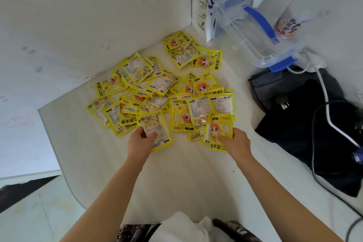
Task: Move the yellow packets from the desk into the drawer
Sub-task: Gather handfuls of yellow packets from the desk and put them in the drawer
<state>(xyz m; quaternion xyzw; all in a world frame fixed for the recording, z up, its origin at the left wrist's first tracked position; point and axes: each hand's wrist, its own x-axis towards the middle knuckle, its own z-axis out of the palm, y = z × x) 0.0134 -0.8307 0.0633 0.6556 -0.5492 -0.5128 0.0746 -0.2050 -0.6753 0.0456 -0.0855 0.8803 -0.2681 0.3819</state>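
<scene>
Dozens of yellow packets (157, 88) are spread in a loose heap over the white desk (176, 179), mostly toward the back corner by the walls. Off to the right side there's a black bag (306, 124) with cables draped over it, and behind that a clear plastic box (253, 31) with a blue handle. Left hand (140, 140) has its fingers pinched on one packet (157, 129), label side up, at the near edge of the heap. Right hand (234, 141) grips another packet (221, 131), cartoon side up. No drawer visible from this angle.
</scene>
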